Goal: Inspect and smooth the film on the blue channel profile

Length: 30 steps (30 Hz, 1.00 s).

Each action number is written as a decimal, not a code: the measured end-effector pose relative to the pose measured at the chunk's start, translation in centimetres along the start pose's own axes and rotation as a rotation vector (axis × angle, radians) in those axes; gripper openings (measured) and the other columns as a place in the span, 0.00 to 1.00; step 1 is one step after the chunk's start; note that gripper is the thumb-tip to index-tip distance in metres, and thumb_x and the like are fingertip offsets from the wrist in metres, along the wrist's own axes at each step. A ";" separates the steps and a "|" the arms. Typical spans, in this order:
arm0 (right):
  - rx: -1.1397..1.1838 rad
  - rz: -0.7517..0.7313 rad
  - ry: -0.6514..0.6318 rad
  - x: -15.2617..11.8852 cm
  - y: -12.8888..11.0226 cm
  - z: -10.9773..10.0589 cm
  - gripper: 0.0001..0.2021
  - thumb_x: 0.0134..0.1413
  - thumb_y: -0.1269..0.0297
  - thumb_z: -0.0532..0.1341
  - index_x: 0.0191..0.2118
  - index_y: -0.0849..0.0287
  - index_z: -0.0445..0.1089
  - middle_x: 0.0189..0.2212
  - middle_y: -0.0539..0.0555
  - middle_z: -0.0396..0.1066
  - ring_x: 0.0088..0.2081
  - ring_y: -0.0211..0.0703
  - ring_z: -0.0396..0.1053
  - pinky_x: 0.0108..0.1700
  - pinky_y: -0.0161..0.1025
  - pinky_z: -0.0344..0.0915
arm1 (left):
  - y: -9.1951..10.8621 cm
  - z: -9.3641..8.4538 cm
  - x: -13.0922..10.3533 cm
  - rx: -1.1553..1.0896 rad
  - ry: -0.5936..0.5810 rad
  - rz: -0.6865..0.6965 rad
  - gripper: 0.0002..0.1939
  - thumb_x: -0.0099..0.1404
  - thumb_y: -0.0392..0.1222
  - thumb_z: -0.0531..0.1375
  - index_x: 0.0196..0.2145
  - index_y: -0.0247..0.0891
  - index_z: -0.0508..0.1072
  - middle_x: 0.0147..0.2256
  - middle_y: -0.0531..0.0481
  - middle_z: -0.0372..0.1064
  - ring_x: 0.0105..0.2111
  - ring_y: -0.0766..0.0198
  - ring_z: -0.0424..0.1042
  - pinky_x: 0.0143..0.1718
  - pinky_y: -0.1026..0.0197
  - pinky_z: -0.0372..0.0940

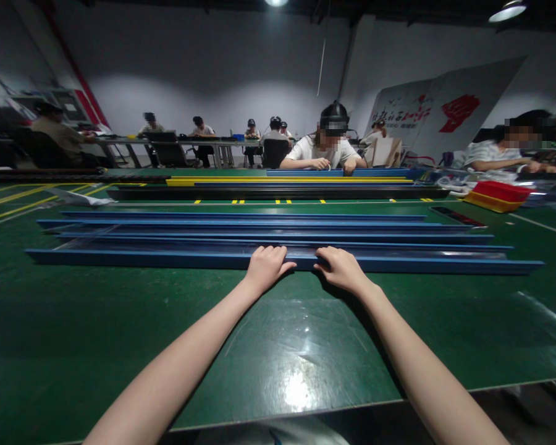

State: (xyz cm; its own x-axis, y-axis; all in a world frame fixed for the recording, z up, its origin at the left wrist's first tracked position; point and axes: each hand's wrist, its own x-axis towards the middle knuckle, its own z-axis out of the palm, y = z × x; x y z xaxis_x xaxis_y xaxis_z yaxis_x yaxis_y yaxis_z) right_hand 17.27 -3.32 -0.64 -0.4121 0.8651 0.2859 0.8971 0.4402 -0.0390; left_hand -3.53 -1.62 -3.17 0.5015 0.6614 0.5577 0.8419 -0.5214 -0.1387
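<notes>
A long blue channel strip [143, 258] lies crosswise on the green table, nearest to me. My left hand [267, 267] has its fingers curled over the strip's near wall, thumb along the front. A short gap to the right, my right hand [341, 267] is closed over the same wall, its thumb toward the left hand. Both grips are around the strip's middle, and the fingertips inside the channel are hidden. Just behind, further blue strips [241, 217] lie roughly parallel. Clear film [88, 236] shows among them at the left.
Beyond lie a dark strip [278, 193] and a yellow strip [241, 180]. At right are a phone [456, 216] and a red and yellow bin [498, 195]. A co-worker [327, 148] leans over the far side. The green table [204, 383] has its edge close to me.
</notes>
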 end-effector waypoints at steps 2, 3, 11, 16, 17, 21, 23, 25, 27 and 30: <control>-0.004 -0.003 -0.007 0.0 0.0 0.0 0.09 0.53 0.63 0.54 0.39 0.57 0.66 0.35 0.54 0.70 0.37 0.42 0.65 0.35 0.34 0.53 | 0.0 0.0 0.0 -0.010 0.000 -0.001 0.18 0.62 0.56 0.51 0.31 0.36 0.66 0.28 0.46 0.69 0.30 0.59 0.67 0.30 0.60 0.51; -0.006 -0.003 -0.011 0.0 0.0 0.0 0.08 0.53 0.63 0.54 0.38 0.57 0.66 0.35 0.54 0.70 0.37 0.42 0.65 0.35 0.34 0.53 | 0.0 0.0 0.0 -0.015 0.001 -0.002 0.18 0.62 0.55 0.51 0.31 0.36 0.66 0.28 0.46 0.69 0.30 0.59 0.67 0.30 0.60 0.51; -0.006 -0.019 -0.010 0.0 0.1 0.0 0.08 0.53 0.64 0.54 0.38 0.57 0.66 0.35 0.54 0.70 0.38 0.42 0.65 0.35 0.34 0.53 | -0.1 0.2 0.0 -0.008 0.007 0.005 0.19 0.62 0.56 0.51 0.31 0.35 0.66 0.28 0.46 0.70 0.30 0.59 0.67 0.30 0.59 0.50; -0.018 -0.014 -0.016 0.0 0.0 0.0 0.08 0.53 0.63 0.54 0.38 0.58 0.66 0.35 0.54 0.70 0.37 0.41 0.65 0.34 0.34 0.53 | 0.0 0.0 0.0 -0.012 0.001 0.002 0.19 0.62 0.56 0.51 0.31 0.36 0.66 0.28 0.46 0.70 0.30 0.59 0.67 0.30 0.60 0.50; -0.019 -0.013 -0.016 0.0 0.0 0.0 0.08 0.53 0.63 0.54 0.37 0.58 0.66 0.35 0.54 0.70 0.37 0.41 0.65 0.34 0.34 0.53 | 0.0 0.0 0.0 -0.013 0.001 0.000 0.19 0.62 0.56 0.51 0.31 0.36 0.66 0.28 0.46 0.70 0.30 0.59 0.67 0.30 0.60 0.50; -0.015 -0.015 -0.016 0.0 -0.1 -0.1 0.08 0.54 0.63 0.53 0.37 0.58 0.66 0.35 0.55 0.70 0.37 0.42 0.65 0.34 0.34 0.53 | 0.0 -0.1 0.0 0.003 0.000 0.004 0.19 0.62 0.56 0.51 0.30 0.36 0.66 0.28 0.46 0.70 0.30 0.59 0.67 0.30 0.59 0.51; -0.014 -0.018 -0.016 0.0 0.0 -0.1 0.08 0.54 0.63 0.53 0.37 0.58 0.66 0.35 0.55 0.70 0.37 0.42 0.65 0.35 0.34 0.53 | 0.0 -0.1 0.0 0.014 0.001 0.008 0.19 0.62 0.56 0.50 0.30 0.36 0.66 0.27 0.46 0.70 0.29 0.60 0.66 0.30 0.59 0.51; -0.014 -0.019 -0.014 0.0 0.0 -0.1 0.08 0.54 0.62 0.53 0.37 0.58 0.66 0.34 0.55 0.69 0.37 0.42 0.65 0.35 0.34 0.53 | 0.0 0.0 0.0 0.023 0.004 0.010 0.19 0.62 0.56 0.50 0.30 0.36 0.66 0.27 0.46 0.69 0.29 0.60 0.66 0.30 0.59 0.51; -0.013 -0.021 -0.009 0.0 0.0 -0.1 0.08 0.54 0.62 0.53 0.37 0.58 0.65 0.34 0.55 0.69 0.37 0.42 0.65 0.35 0.34 0.53 | 0.0 0.1 0.0 0.031 0.007 0.011 0.19 0.62 0.56 0.50 0.30 0.36 0.66 0.27 0.47 0.69 0.29 0.60 0.66 0.30 0.59 0.51; -0.013 -0.022 -0.005 0.0 0.0 -0.1 0.09 0.54 0.62 0.53 0.38 0.58 0.65 0.34 0.55 0.69 0.37 0.42 0.65 0.35 0.34 0.53 | 0.0 0.1 0.0 0.036 0.010 0.011 0.19 0.62 0.56 0.50 0.30 0.36 0.66 0.27 0.47 0.70 0.29 0.60 0.67 0.30 0.59 0.51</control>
State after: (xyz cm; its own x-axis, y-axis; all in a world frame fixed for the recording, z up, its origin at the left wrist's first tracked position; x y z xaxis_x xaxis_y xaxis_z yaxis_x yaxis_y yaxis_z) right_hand 17.28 -3.38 -0.57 -0.4326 0.8563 0.2821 0.8896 0.4562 -0.0204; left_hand -3.52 -1.56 -3.29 0.5091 0.6504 0.5637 0.8431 -0.5086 -0.1746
